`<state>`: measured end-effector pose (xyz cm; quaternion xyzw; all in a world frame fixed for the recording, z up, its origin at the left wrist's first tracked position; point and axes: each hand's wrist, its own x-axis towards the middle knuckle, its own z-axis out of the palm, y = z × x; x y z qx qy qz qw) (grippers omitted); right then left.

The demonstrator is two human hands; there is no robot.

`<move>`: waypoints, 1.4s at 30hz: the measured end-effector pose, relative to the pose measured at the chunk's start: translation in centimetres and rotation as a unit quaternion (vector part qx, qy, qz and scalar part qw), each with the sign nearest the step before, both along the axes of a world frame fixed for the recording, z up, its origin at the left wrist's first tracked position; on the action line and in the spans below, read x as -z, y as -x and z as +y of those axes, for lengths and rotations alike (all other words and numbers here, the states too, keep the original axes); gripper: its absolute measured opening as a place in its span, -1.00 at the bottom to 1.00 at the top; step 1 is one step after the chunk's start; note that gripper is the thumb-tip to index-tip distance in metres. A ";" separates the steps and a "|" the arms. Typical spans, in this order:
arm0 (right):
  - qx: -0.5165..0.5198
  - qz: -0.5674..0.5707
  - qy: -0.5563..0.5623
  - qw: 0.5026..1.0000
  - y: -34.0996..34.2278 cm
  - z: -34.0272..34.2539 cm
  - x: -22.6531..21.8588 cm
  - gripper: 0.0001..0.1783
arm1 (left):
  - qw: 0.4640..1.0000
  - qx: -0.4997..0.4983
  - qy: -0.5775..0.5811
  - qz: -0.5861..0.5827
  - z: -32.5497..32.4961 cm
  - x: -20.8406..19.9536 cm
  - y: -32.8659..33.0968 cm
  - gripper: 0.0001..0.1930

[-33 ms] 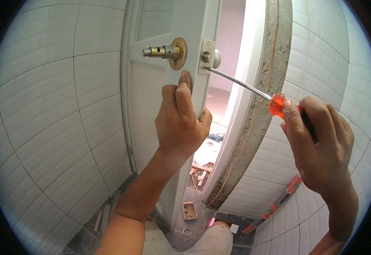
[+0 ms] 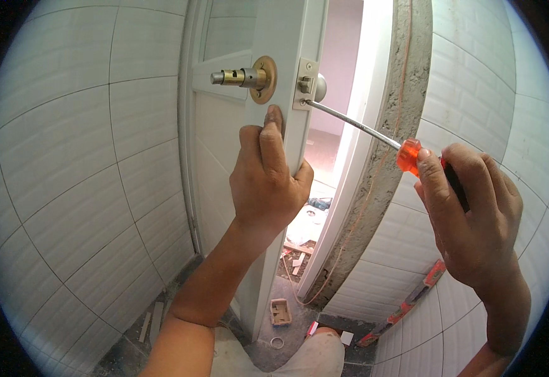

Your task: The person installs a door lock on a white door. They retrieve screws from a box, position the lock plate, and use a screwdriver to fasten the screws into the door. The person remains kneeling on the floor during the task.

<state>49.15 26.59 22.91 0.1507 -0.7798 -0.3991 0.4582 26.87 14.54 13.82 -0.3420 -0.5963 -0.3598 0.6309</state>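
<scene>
My right hand point(image 2: 475, 207) is closed round the red and black handle of a screwdriver point(image 2: 365, 129). Its metal shaft slants up to the left, with the tip at the lower screw of the latch plate point(image 2: 304, 99) on the door's edge. My left hand point(image 2: 268, 179) grips the white door point(image 2: 290, 38) below the latch, fingers against its face and thumb at the edge. Just above those fingers, a brass-coloured round plate with a metal lock spindle point(image 2: 243, 78) sticks out from the door. Part of a round knob point(image 2: 321, 87) shows behind the latch plate.
White tiled walls point(image 2: 73, 125) stand on both sides. Bare cement point(image 2: 381, 163) runs beside the white door frame point(image 2: 343, 213), with a thin cord along it. On the floor are a small open box point(image 2: 280, 311) and a ring point(image 2: 277, 342). A red level point(image 2: 406, 305) leans at the right wall.
My right hand and the screwdriver handle have shifted very slightly. The screwdriver tip stays at the lower screw, and my left hand keeps its place on the door.
</scene>
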 end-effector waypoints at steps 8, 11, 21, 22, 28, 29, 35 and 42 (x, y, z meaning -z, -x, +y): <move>-0.029 -0.006 0.047 0.998 0.0 0.1 0.0 -0.54 | 1.000 0.009 -0.003 -0.014 0.0 -0.3 -0.1 -0.27; -0.032 -0.003 0.054 0.998 0.4 0.3 -0.2 -0.55 | 1.000 0.011 -0.001 -0.010 -0.1 -0.3 0.1 -0.26; -0.065 -0.007 0.056 0.996 0.2 0.5 -0.3 -0.57 | 1.000 -0.012 -0.006 0.000 -0.2 -0.5 -0.3 -0.27; -0.064 -0.009 0.058 0.996 0.2 0.5 -0.3 -0.57 | 1.000 -0.014 -0.007 0.004 -0.2 -0.5 -0.2 -0.27; -0.031 0.001 0.037 0.999 0.3 0.6 -0.2 -0.57 | 1.000 0.007 -0.010 -0.007 0.0 -0.4 0.0 -0.27; -0.020 0.004 0.022 1.000 0.3 0.5 -0.2 -0.57 | 1.000 0.009 -0.008 -0.012 0.0 -0.3 0.0 -0.27; 0.011 0.045 -0.104 0.993 0.3 0.7 0.4 -0.60 | 1.000 -0.020 -0.009 0.014 -0.1 -0.3 0.1 -0.27; 0.006 0.011 -0.040 0.999 0.1 0.1 0.1 -0.67 | 0.999 0.010 0.000 -0.042 0.1 -0.1 -0.4 -0.25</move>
